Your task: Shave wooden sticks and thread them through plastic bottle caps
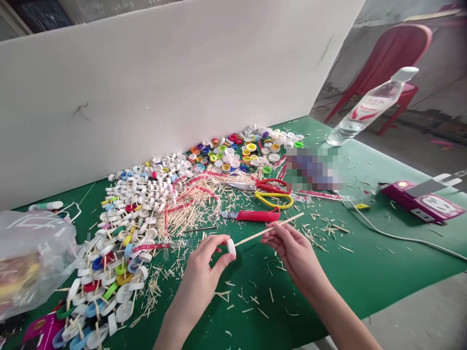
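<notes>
My left hand [209,260] pinches a white bottle cap [231,248] on edge between thumb and fingers. A thin wooden stick [251,238] is gripped in my right hand [288,245], with one end meeting the cap; whether it passes into the cap cannot be made out. Just beyond my hands lie a red-handled utility knife [255,215] and scissors with one red and one yellow handle [273,194]. To the left spreads a crowd of caps with short sticks in them [142,192], beside a heap of cut stick pieces [186,214].
Loose coloured caps [233,153] lie along the white board [182,87] at the back. A water bottle [368,112] stands at the far right, near a magenta device [423,201] and a white cable [386,233]. A plastic bag [36,257] sits at left.
</notes>
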Available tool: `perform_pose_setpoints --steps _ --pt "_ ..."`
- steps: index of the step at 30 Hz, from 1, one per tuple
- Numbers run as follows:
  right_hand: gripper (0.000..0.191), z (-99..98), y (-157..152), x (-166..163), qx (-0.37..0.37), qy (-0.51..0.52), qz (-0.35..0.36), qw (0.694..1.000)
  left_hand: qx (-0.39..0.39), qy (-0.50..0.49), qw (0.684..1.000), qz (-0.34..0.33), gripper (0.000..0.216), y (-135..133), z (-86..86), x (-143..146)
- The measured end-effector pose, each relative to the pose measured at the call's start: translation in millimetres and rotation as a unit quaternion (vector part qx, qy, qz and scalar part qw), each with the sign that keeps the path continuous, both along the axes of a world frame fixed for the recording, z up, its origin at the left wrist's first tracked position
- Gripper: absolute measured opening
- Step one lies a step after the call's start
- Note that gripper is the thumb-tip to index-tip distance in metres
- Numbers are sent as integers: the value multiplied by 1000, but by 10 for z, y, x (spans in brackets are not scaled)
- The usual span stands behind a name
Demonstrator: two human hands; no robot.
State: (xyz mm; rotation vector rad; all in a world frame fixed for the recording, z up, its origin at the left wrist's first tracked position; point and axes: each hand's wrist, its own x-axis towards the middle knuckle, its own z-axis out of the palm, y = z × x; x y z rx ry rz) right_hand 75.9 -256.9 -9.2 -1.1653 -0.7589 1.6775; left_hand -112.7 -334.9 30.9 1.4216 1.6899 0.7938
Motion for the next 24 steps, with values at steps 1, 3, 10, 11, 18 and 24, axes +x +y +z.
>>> perform_pose_setpoints --steps 1,3,10,11,18,24 --pt "37 -10 -6 -7 -4 2 3 1000 8 -12 1000 2 21 -9 -24 21" --pt "36 -19 -16 -23 -10 6 9 1000 22 -32 999 6 21 -27 -70 67" --pt "33 11 -42 -56 -10 20 9 1000 78 -51 995 35 21 -50 -187 105" --pt "34 14 -49 -61 -10 19 10 1000 83 -49 994 42 21 -49 -198 94" --pt "33 61 -49 -115 1 12 36 999 100 -54 991 66 21 -32 -205 39" --pt "33 121 -8 -114 12 1 52 999 97 -60 990 77 21 -22 -179 55"
